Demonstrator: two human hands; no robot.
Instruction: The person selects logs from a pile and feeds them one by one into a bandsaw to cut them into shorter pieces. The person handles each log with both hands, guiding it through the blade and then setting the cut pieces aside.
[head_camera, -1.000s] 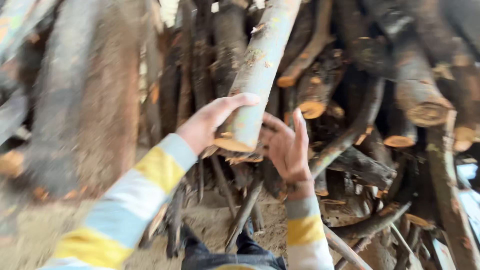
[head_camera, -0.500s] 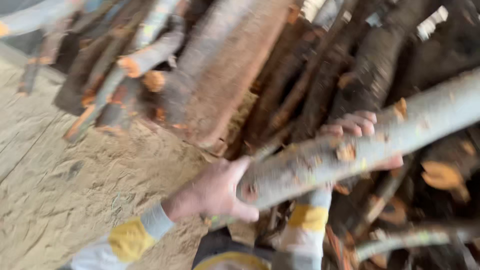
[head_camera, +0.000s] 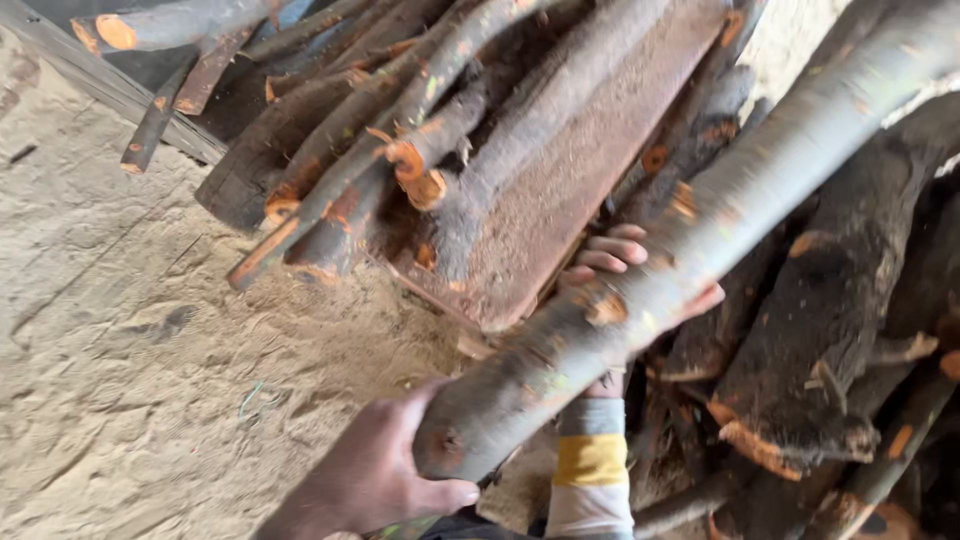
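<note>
The pale log (head_camera: 700, 230) was already lifted clear of the woodpile (head_camera: 520, 170), slanting across its right side with the cut end low, near the sandy ground (head_camera: 130, 330). The left hand (head_camera: 370, 475) cupped that cut end and the right hand (head_camera: 625, 265) wrapped the log from beneath farther up, both gripping firmly. It was not set down anywhere; the woodpile beside it lay stacked.

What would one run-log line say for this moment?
left hand: grips cut end of pale log | right hand: wraps log mid-length | behind: stacked log pile | ground: sawdust
</note>
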